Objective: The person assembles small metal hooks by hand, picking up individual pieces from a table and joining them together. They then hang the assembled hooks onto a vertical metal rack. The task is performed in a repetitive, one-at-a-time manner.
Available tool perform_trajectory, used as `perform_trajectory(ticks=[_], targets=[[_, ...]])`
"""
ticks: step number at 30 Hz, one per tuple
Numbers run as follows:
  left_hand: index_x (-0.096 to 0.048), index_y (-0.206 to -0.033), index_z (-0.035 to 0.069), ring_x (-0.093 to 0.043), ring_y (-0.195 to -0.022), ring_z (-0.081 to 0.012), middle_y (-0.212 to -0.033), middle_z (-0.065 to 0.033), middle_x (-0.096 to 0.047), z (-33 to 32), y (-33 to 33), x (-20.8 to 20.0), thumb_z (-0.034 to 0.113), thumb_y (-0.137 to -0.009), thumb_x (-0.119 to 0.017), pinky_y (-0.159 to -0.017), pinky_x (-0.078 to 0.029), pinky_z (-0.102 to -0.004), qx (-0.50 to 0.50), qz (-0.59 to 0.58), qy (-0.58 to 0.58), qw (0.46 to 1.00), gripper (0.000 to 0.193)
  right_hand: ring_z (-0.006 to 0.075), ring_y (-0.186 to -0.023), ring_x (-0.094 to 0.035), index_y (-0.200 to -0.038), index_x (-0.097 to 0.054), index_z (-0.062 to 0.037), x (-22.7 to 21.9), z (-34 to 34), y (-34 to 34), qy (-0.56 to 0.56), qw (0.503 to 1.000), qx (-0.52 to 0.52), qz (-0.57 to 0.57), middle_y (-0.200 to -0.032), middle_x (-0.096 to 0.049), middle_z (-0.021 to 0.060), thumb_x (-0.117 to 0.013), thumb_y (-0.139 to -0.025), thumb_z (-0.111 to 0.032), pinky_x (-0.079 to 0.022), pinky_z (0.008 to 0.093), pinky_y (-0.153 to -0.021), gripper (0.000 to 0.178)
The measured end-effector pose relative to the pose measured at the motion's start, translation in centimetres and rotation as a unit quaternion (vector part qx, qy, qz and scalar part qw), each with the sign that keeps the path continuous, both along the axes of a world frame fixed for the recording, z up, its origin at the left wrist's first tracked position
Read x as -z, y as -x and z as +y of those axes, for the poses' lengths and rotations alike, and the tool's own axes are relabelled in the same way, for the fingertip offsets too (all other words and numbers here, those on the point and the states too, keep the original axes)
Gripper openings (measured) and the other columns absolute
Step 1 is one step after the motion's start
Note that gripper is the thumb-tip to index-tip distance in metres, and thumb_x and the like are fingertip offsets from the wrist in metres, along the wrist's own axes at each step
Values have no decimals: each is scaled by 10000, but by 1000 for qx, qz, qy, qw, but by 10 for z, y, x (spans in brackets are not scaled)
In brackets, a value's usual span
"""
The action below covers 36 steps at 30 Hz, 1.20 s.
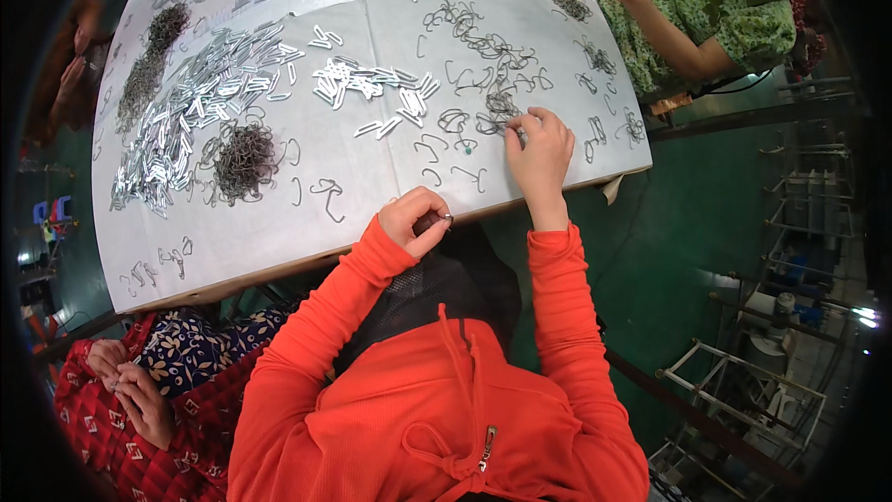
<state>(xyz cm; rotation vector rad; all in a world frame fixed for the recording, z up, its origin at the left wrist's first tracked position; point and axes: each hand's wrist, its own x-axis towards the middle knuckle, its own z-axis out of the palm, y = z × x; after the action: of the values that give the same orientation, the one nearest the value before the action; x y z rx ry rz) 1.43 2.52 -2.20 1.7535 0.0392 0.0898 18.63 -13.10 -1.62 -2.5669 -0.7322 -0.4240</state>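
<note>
looking down over an orange hoodie at a white-covered worktop (279,242) full of small metal bits. going left to right: along the left edge sits a long heap of shiny flat clips (186,112), then a dark tangled wad of wire hooks (243,160) just beside it, then a smaller shiny clip pile (372,84) near the middle, and loose bent wire hooks (483,65) scattered toward the right edge.

left hand (415,218) is curled shut at the near edge of the worktop, pinching a small dark piece with a bit of metal (444,218) poking out by the fingertips. can't make out exactly what the piece is. right hand (539,156) lies palm down further in, fingers bent onto a little cluster of hooks (502,112), touching them, not clearly gripping anything.

so the loose hooks lie ahead and slightly left of the right hand, which is the nearer one by far; the hooks point every which way, no common long axis. bare cover sits between the two hands and along the near edge, so there's open room there. another person's arm in a green print sleeve (706,19) reaches in at the far right corner, and someone in red (111,390) sits off the near left corner.
</note>
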Motion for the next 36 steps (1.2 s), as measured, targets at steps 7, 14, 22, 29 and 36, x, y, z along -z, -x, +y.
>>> perform_trajectory(ticks=[7, 14, 22, 29, 36], targets=[[-574, -827, 28, -582, -721, -185, -820, -70, -578, 0, 0, -3, 28, -773, -611, -645, -459, -269, 2, -30, -32, 999, 65, 240, -888, -537, -832, -678, -133, -1, 47, -8, -73, 986, -149, 27, -905, -579, 38, -693, -721, -115, -383, 408, -836, 114], [-573, -842, 30, -583, -719, -182, -820, -69, -576, 2, 0, 1, 32, -780, -608, -642, -460, -266, 5, -26, -30, 999, 71, 241, -845, -565, -764, -642, -106, -10, 54, 0, 89, 988, -101, 73, -827, -593, 71, -658, -749, -127, -394, 407, -784, 30], [-575, -833, 33, -583, -712, -176, -805, -60, -579, 1, 0, -3, 43, -772, -609, -633, -457, -262, 9, -23, -39, 999, 70, 295, -826, -580, -807, -603, -62, 10, 32, -12, -122, 978, -19, 170, -839, -589, 103, -637, -786, -133, -442, 406, -722, 82], [-575, -831, 34, -579, -717, -178, -803, -62, -579, 2, 0, -4, 46, -770, -609, -638, -453, -260, 4, -31, -34, 999, 71, 286, -789, -582, -802, -633, -57, -7, 38, -4, 53, 986, -65, 146, -811, -587, 106, -682, -756, -158, -463, 396, -693, 121], [-573, -832, 34, -575, -721, -180, -797, -61, -575, 1, 0, -1, 40, -777, -601, -647, -451, -266, 3, -29, -28, 999, 62, 297, -753, -587, -834, -623, -52, -5, 44, -4, 62, 987, -83, 119, -796, -589, 119, -647, -775, -123, -471, 399, -683, 95]])
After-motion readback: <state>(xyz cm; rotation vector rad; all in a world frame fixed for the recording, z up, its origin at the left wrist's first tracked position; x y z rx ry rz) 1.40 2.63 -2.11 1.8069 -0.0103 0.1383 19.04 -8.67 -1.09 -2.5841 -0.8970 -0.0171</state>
